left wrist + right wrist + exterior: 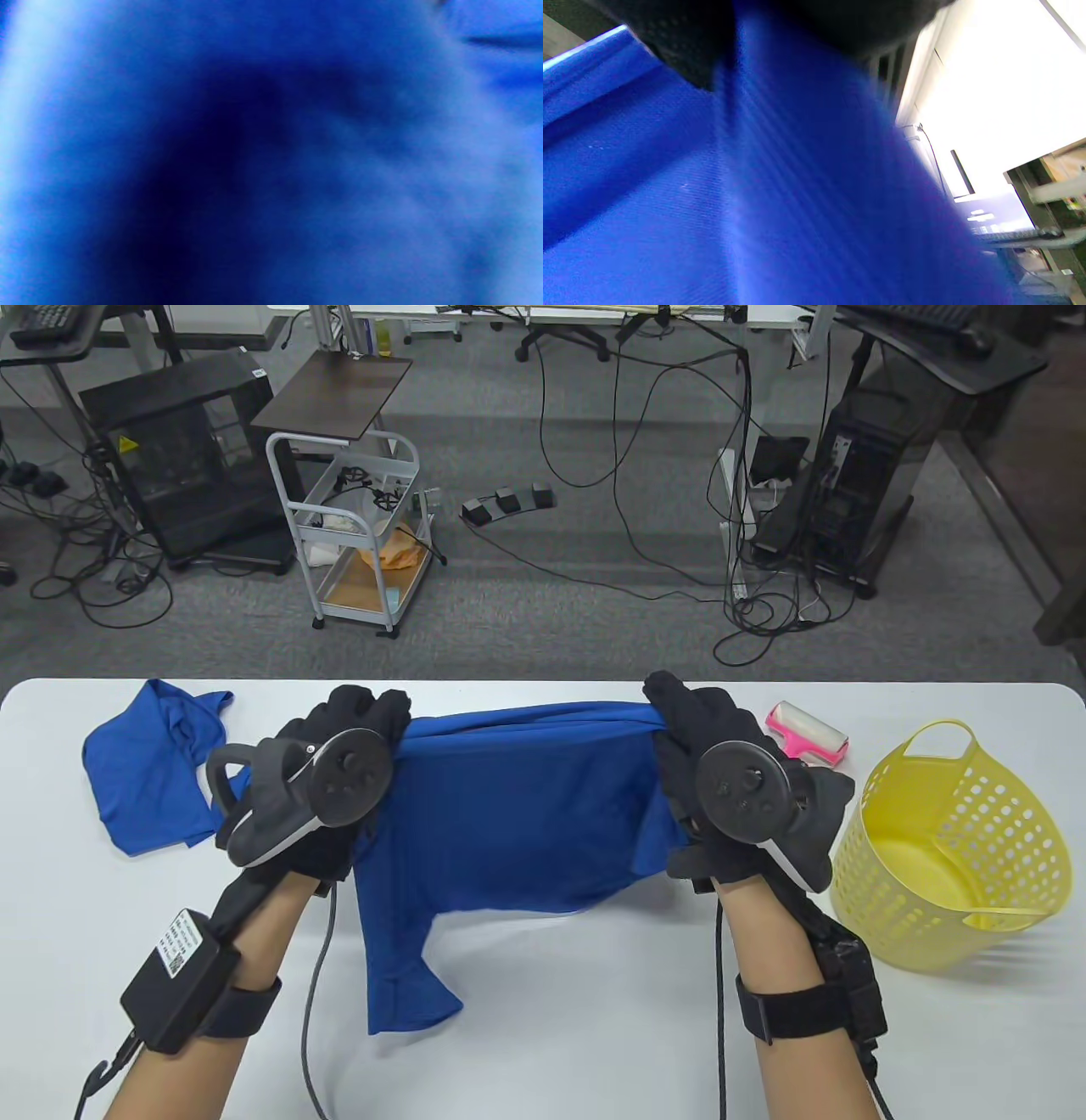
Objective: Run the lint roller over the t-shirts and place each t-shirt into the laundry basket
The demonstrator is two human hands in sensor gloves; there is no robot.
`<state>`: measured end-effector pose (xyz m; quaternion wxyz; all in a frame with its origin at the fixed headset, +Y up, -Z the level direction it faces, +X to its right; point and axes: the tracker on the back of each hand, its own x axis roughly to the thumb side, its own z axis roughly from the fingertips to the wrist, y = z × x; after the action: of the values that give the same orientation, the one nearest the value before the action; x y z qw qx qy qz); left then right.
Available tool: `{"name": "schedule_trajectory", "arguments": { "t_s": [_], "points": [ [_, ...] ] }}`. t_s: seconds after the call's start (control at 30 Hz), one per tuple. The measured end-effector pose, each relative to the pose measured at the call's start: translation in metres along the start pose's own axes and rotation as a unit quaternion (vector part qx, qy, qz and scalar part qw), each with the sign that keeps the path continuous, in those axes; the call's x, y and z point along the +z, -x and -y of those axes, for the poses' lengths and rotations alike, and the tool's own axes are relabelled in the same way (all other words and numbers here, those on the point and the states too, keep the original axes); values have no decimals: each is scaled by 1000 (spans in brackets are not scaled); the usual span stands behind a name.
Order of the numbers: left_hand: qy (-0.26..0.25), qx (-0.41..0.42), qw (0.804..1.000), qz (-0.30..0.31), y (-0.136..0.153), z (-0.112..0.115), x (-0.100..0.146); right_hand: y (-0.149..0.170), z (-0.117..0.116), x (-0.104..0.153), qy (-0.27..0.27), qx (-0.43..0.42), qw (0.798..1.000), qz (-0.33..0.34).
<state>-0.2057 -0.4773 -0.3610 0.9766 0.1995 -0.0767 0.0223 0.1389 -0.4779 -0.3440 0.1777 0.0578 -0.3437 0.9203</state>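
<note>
Hands hold a blue t-shirt point(517, 814) stretched above mid-table: left hand point(339, 780) and right hand point(721, 780) each clutch its top edge, palms down. Lower sleeve droops onto the table point(594, 1027). Left wrist view is blurred blue cloth; gripping fingers stay hidden.

Second t-shirt point(144, 772) lies at the far-left corner, lint roller point(810, 734) and laundry basket point(959, 848) near the right edge.

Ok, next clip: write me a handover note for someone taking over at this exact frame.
Left hand and right hand: each grips one end of the blue t-shirt, held stretched between them above the table, a sleeve hanging down to it.
Second blue t-shirt: crumpled on the table at the far left.
Lint roller: lying on the table behind the right hand, not held.
Laundry basket: at the right, tilted, with no shirt inside.
Done: no shirt is in the basket; whether the held one was rolled cannot be told.
Left: basket the held shirt, then roll and basket the second.
</note>
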Motion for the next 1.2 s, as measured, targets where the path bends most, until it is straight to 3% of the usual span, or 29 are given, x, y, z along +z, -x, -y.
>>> {"name": "schedule_trajectory", "arguments": {
  "t_s": [0.13, 0.2, 0.33, 0.43, 0.53, 0.6, 0.67, 0.77, 0.8, 0.83, 1.0, 1.07, 1.13, 1.2],
  "points": [
    [38, 1, 999, -32, 11, -7, -6, -7, 21, -11, 14, -26, 1000, 9],
    [28, -8, 999, -29, 18, -13, -9, -9, 32, -21, 21, -46, 999, 9],
    [51, -18, 998, -28, 26, -20, -20, -8, 37, -48, -5, -37, 999, -14],
    [67, -24, 997, -36, 29, -10, -38, -4, 20, -67, -56, -32, 996, -59],
    [87, -34, 993, -69, 33, 16, -67, 4, -20, -81, -73, -27, 991, -108],
    [92, 5, 991, -98, 38, 29, -82, 10, -43, -84, -77, -46, 987, -134],
    [65, 108, 985, -118, 46, 38, -97, 18, -66, -87, -71, -100, 979, -165],
    [13, 215, 970, -111, 51, 37, -106, 19, -73, -92, -61, -109, 976, -177],
    [-7, 237, 966, -101, 52, 33, -108, 18, -69, -92, -25, -107, 981, -162],
    [-37, 248, 964, -92, 53, 28, -108, 17, -65, -91, 11, -122, 982, -147],
    [-68, 206, 975, -39, 53, 12, -102, 14, -50, -72, 53, -135, 987, -61],
    [-25, 183, 983, -7, 48, 20, -92, 19, -49, -53, 48, -104, 993, -27],
    [47, 134, 989, 28, 43, 36, -75, 25, -52, -32, -1, -65, 998, 8],
    [171, 58, 982, 63, 36, 66, -52, 33, -63, 2, -92, -12, 995, 21]
  ]
}}
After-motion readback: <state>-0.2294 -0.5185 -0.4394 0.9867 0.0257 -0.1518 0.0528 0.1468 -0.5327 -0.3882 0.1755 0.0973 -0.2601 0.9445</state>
